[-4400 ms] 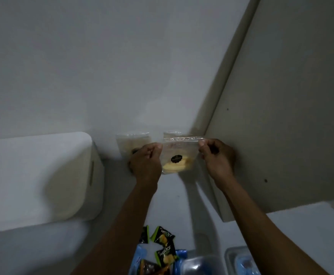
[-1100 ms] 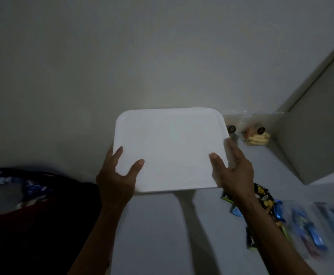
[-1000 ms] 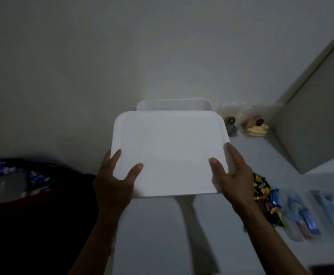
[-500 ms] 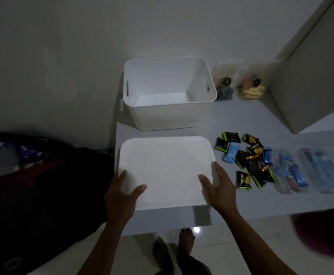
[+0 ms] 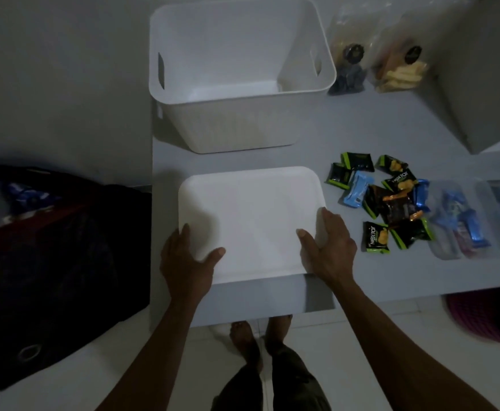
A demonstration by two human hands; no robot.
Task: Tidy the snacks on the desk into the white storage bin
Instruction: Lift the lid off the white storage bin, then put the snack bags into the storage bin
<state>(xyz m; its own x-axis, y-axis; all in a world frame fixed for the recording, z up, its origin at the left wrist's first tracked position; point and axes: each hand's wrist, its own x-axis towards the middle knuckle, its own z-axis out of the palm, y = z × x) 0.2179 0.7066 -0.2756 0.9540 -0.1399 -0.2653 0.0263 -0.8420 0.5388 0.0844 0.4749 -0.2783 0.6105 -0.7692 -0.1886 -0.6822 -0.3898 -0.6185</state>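
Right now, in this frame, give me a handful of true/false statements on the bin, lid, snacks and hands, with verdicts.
1. The bin is open, with no snacks in it. True.
2. Both hands hold the lid. True: the left hand and the right hand have it by its near corners.
3. The lid sits on the bin. False: it is in front of the bin, over the desk.
4. The small packets lie left of the lid. False: they lie to its right.
5. Two clear bags stand right of the bin. True.
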